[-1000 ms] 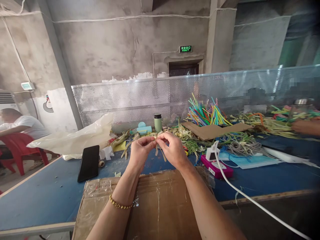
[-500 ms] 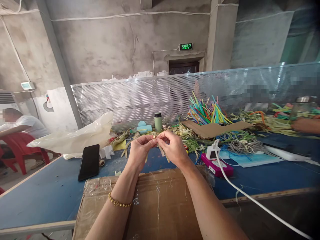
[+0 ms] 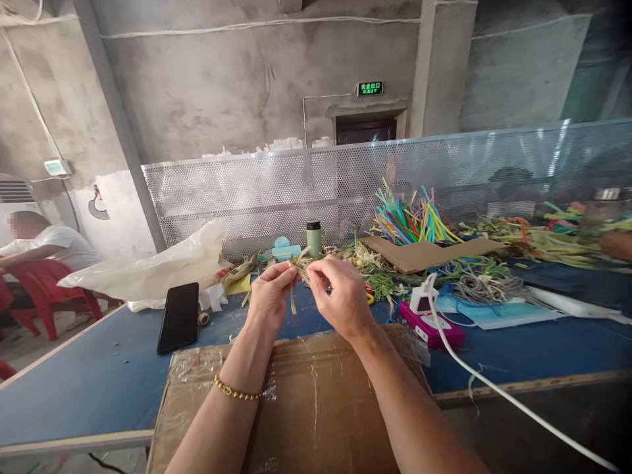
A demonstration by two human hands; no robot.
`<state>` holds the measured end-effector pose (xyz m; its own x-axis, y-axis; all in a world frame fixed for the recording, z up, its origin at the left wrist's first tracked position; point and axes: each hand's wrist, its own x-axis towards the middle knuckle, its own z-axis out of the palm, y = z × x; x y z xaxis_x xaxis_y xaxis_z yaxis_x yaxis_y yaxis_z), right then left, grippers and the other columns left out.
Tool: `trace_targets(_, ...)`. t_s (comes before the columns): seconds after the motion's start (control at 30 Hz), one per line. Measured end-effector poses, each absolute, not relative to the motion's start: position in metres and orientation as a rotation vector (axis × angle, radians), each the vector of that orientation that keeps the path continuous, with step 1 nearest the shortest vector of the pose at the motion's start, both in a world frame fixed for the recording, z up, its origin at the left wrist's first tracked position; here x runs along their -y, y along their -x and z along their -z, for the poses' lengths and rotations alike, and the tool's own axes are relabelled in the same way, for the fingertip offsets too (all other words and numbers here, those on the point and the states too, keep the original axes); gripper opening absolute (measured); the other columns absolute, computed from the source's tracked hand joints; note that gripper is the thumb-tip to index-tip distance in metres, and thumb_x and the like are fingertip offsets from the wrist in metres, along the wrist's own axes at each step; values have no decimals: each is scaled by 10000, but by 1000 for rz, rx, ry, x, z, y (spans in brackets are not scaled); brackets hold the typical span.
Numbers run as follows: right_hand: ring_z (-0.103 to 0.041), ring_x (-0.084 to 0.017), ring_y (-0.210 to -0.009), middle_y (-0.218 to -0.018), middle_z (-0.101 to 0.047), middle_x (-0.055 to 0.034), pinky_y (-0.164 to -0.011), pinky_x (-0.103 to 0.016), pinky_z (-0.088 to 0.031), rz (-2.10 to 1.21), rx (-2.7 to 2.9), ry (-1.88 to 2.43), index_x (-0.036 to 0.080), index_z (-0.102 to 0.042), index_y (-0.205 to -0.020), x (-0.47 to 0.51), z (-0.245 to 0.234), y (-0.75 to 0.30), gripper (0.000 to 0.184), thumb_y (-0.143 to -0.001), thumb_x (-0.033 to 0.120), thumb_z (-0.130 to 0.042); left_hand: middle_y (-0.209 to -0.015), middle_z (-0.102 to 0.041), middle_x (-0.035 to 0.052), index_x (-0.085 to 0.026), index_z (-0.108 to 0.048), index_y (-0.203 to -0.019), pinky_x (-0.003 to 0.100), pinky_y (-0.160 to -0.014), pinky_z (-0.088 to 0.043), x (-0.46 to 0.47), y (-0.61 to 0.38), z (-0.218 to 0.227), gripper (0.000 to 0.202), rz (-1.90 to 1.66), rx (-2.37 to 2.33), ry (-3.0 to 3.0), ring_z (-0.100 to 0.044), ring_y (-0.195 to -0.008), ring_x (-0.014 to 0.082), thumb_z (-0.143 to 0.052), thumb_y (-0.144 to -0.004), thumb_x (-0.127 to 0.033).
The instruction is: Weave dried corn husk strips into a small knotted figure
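Over the blue table, my left hand [image 3: 269, 293] pinches a narrow pale-yellow strip [image 3: 293, 301] between thumb and fingertips. One end of the strip hangs down below the fingers. My right hand [image 3: 340, 289] is just to the right, apart from the left, with fingers curled in and thumb and forefinger close together. Whatever it may hold is too small or hidden to tell. Beneath my forearms lies a brown cardboard sheet [image 3: 326, 401] with shiny clear tape on it. A green bottle [image 3: 313, 240] with a black lid stands behind the hands.
On the blue table [image 3: 99, 382], a black phone [image 3: 178, 318] lies left beside a plastic bag [image 3: 153, 266]. At right are a magenta box [image 3: 434, 327] with a white cable, colourful stems [image 3: 415, 217] and cut cardboard [image 3: 424, 255]. A person [image 3: 54, 243] sits far left.
My hands have come apart; earlier their fingertips met at the strip. My left hand keeps the strip and has shifted slightly left, while the right has curled its fingers.
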<state>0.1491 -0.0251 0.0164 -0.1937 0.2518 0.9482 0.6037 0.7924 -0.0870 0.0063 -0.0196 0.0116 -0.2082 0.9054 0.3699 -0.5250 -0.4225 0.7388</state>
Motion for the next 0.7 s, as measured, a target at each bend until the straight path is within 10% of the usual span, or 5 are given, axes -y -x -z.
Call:
trace_targets(0.33,-701,-209,-801,-959,-770,-95,-611,-298,-360,298,2092,1231,180,-702,-931,34,-4,-124,173,-965,204,-534,-682,-684,-3,-124,-723,-719,177,-601,-429,18,-6,-12,184,-1772,-536,-864,-580,-607,71,-852,-590,-103)
trace_targets(0.7,-636,-162,-626,-706,-715,-43,-600,-268,-428,-306,1885,943,183,-592,-721,32,-6,-124,113,-799,102,-584,-690,-678,-18,-145,-693,-728,191,-623,-466,18,-2,-13,229,-1777,-536,-855,-604,-630,86,-842,-566,-82)
